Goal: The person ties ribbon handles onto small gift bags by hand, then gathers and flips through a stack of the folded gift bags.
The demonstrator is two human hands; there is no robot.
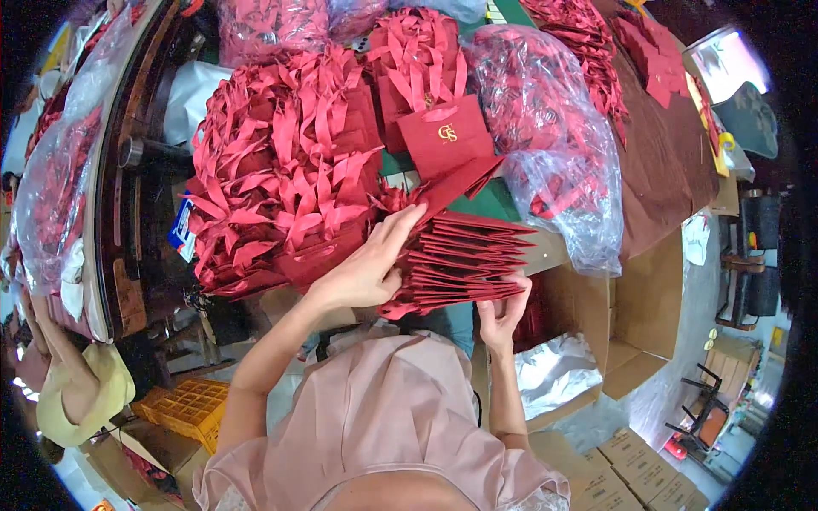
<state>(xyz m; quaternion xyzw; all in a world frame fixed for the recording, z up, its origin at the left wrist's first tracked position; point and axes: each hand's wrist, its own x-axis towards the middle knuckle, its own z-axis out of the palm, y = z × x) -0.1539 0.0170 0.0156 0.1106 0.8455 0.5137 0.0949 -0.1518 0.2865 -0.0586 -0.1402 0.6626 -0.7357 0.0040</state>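
A row of flat red paper gift bags (469, 260) stands on edge in front of me, their edges fanned toward the right. My left hand (366, 271) is at the ribbon end of this row, long fingers along its far side and thumb bent on the near side, gripping it. At the opposite end my right hand (504, 308) holds the near corner of the bags between thumb and fingers. Just beyond the row, more red bags (456, 189) lie tilted, and one bag with a gold emblem (443, 134) faces up.
Many red bags with ribbon handles (290, 162) are piled on the left. Clear plastic sacks of red bags (545, 128) lie at the right and back. Open cardboard boxes (639, 315) stand right, a yellow crate (189, 409) lower left. Another person's arm (64, 336) shows far left.
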